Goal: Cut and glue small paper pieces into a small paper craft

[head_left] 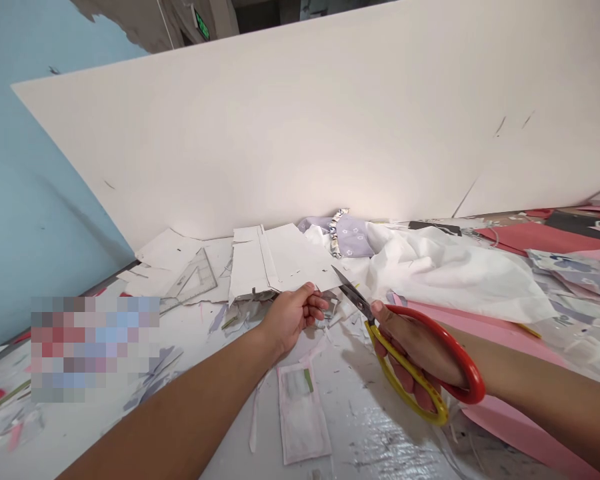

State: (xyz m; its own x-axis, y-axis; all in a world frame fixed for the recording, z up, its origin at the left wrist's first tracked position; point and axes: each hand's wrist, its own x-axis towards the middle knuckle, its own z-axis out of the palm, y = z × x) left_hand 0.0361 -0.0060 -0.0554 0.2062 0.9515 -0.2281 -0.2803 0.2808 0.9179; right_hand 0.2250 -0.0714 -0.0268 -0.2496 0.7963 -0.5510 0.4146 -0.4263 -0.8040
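A piece of white cardboard (pixel 300 250) lies raised over scraps in the middle, with a fold or strip along its left part. My left hand (pixel 295 317) is closed at its near edge, thumb on top and fingers curled below. Scissors (pixel 363 303) with one red and one yellow handle are gripped in my right hand (pixel 405 347). Their blades point up and left, the tips at the cardboard's right corner; I cannot tell whether they touch it. In front of my left hand lies a small pink-edged rectangular pouch (pixel 305 420) with a green mark.
A clear set square (pixel 197 273) rests on white card pieces at the left. White cloth (pixel 450 267) and lilac flowered fabric (pixel 354 235) lie behind. Pink paper (pixel 515 427) is under my right arm, red paper (pixel 545 237) farther right. A tall white board (pixel 290 133) stands at the back.
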